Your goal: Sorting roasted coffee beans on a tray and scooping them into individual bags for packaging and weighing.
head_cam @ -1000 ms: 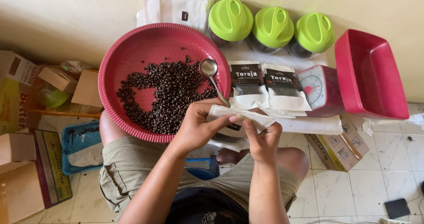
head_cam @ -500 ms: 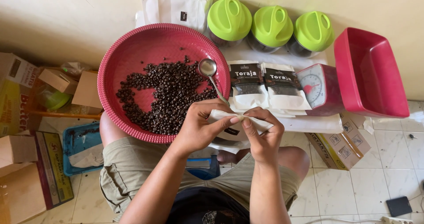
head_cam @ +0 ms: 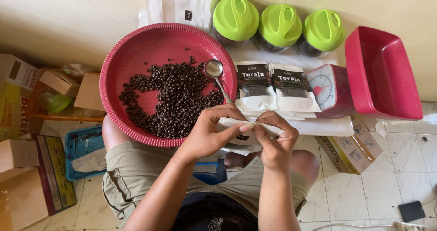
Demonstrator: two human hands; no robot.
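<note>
Both of my hands pinch the top edge of a white pouch [head_cam: 236, 122] held flat over my lap. My left hand [head_cam: 210, 131] grips its left part with thumb and fingers; my right hand [head_cam: 273, 137] presses the right part of the same edge. Just beyond them a round red basin [head_cam: 136, 44] rests on my left knee, holding dark coffee beans [head_cam: 175, 99] and a metal spoon [head_cam: 214, 71] leaning on its rim. Two filled white pouches with black labels [head_cam: 273, 87] lie to the right of the basin.
Three jars with green lids [head_cam: 280, 26] stand by the wall, with a stack of empty white pouches [head_cam: 180, 5] beside them. A red kitchen scale [head_cam: 330, 89] and red rectangular tub [head_cam: 380, 74] sit at the right. Cardboard boxes [head_cam: 27, 144] crowd the left floor.
My right hand has slid left along the pouch's top edge toward my left hand, so the two now almost touch. The pouch has stayed over my lap.
</note>
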